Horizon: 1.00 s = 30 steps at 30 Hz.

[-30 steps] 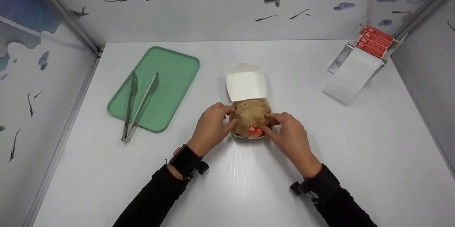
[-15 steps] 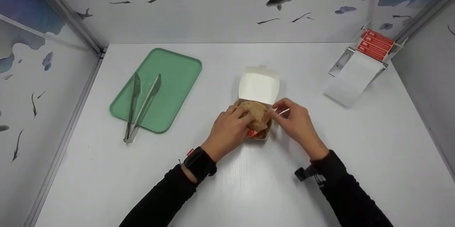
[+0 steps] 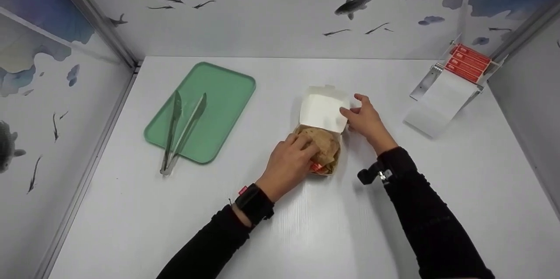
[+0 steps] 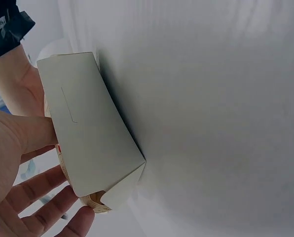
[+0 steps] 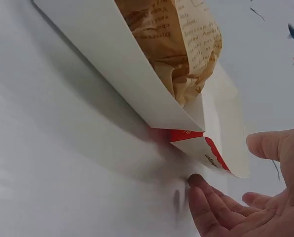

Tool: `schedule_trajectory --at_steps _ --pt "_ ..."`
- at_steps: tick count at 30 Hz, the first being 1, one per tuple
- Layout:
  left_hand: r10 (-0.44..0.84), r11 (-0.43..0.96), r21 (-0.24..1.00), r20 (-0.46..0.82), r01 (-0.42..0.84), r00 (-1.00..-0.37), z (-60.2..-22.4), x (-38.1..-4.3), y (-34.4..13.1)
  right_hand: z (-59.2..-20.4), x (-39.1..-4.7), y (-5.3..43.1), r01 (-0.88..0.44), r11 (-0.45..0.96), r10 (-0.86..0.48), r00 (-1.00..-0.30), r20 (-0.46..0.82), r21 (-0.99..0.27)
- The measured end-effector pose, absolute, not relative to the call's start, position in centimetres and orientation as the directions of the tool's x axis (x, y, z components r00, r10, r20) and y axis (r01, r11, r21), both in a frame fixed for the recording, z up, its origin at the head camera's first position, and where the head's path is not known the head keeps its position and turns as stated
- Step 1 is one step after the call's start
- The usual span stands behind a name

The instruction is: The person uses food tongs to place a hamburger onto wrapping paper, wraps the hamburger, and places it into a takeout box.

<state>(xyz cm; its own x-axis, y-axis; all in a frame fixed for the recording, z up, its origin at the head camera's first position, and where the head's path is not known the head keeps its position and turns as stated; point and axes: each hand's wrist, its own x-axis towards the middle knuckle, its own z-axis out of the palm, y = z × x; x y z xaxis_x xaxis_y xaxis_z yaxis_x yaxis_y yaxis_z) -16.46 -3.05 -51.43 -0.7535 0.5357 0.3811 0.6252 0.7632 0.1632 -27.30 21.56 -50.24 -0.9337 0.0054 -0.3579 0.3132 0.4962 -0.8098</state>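
A burger in brown printed paper [image 3: 326, 142] sits in a small cardboard burger box [image 3: 336, 163]; its lid [image 3: 321, 108] stands folded back, white inside. My left hand [image 3: 289, 161] rests on the left part of the burger, fingers relaxed. In the left wrist view, its thumb [image 4: 36, 132] reaches over the box wall [image 4: 88, 123], with other fingers spread along the side; some fingertips are hidden. My right hand [image 3: 368, 121] is at the lid's right edge. In the right wrist view, its thumb [image 5: 265, 143] and fingers are apart, around the lid [image 5: 226, 113] and not gripping it.
A green tray [image 3: 218, 108] lies to the left, with metal tongs [image 3: 186, 128] resting across it. At the back right stands a metal holder [image 3: 425, 82] with red-and-white labels [image 3: 467, 64] and a white strip hanging down. Patterned panels [image 3: 280, 29] enclose the table.
My left hand has moved from the burger's side onto its top left. The right hand has left the burger and moved up to the lid's edge. The box has shifted slightly right.
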Motion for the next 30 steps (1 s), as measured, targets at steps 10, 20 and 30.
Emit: schedule_trajectory --at_steps 10,20,30 --pt "0.529 0.788 0.106 0.388 0.607 -0.755 -51.9 -16.5 -2.3 -49.9 -27.1 20.9 0.058 0.503 -0.061 -0.993 -0.102 -0.862" --pt "0.488 0.827 0.09 0.377 0.555 -0.788 -52.5 -17.4 -2.2 -48.8 -24.1 19.3 -0.274 0.554 -0.212 -0.96 0.185 -0.786" --pt "0.51 0.745 0.292 0.33 0.6 -0.794 -51.8 -16.6 -3.6 -49.9 -21.8 19.9 -0.412 0.538 -0.313 -0.908 0.279 -0.736"
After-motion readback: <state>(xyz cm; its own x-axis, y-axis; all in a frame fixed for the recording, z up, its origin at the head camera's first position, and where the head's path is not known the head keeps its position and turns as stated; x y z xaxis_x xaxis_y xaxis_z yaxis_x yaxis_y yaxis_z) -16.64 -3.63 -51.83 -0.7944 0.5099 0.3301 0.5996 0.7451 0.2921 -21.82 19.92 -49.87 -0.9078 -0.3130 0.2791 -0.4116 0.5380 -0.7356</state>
